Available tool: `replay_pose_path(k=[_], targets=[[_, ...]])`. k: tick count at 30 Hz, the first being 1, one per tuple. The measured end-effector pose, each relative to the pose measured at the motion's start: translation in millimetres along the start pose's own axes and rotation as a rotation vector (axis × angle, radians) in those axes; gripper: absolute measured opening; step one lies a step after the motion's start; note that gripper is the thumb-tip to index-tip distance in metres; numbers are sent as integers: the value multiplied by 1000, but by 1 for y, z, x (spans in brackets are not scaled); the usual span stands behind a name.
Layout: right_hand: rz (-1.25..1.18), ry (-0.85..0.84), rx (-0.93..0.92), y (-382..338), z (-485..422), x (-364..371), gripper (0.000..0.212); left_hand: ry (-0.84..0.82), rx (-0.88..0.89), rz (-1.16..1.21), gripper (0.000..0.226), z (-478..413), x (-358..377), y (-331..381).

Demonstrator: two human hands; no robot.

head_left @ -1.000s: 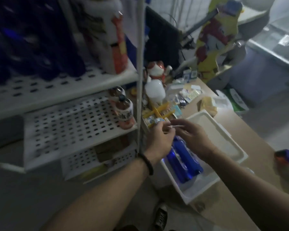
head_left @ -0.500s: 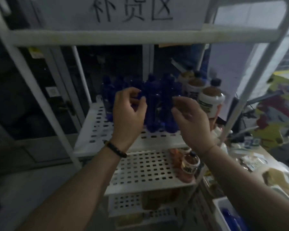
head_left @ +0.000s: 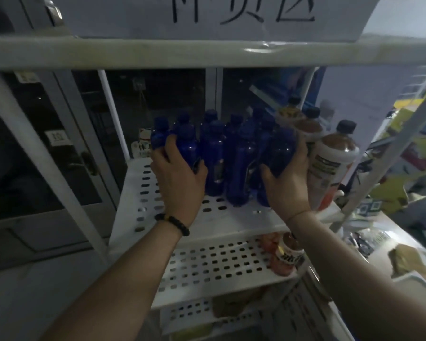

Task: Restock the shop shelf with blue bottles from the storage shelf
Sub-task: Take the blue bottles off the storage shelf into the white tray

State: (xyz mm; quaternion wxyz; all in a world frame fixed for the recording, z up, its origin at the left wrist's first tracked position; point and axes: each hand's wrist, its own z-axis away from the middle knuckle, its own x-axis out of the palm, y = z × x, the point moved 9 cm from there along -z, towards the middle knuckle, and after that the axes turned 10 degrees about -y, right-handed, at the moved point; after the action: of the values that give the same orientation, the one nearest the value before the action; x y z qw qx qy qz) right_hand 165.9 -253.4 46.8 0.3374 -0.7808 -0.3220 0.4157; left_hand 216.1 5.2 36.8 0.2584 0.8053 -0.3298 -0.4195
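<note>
Grips (head_left: 180, 178) (head_left: 287, 185) around dim, overlapping blue bottles (head_left: 280, 148)

rear blue bottles (head_left: 234, 124): hidden behind front ones | paper sign (head_left: 231, 16): characters cut by top edge | left hand (head_left: 180, 178) fingertips: hidden behind bottle

This looks like a shop's stock area. A white perforated rack (head_left: 140, 193) has a paper sign (head_left: 219, 18) in large characters taped to its top rail. One shelf holds many identical blue bottles (head_left: 215, 156), packed beside labelled brown drinks (head_left: 332, 156).
</note>
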Motion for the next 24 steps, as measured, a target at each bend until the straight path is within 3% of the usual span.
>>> replay_pose_path(k=[7,12,20,24], targets=[[-234,-115,-63,-6,34,-43,78,-43,232,94,78,55,-18,69],[-279,-184,-42,23,71,-115,86,-410,210,343,79,118,39,141],[-138,-142,331,189,159,-261,66,-834,-82,594,67,278,243,192],[-4,-185,519,302,202,-304,64,-981,-293,526,59,370,358,191]])
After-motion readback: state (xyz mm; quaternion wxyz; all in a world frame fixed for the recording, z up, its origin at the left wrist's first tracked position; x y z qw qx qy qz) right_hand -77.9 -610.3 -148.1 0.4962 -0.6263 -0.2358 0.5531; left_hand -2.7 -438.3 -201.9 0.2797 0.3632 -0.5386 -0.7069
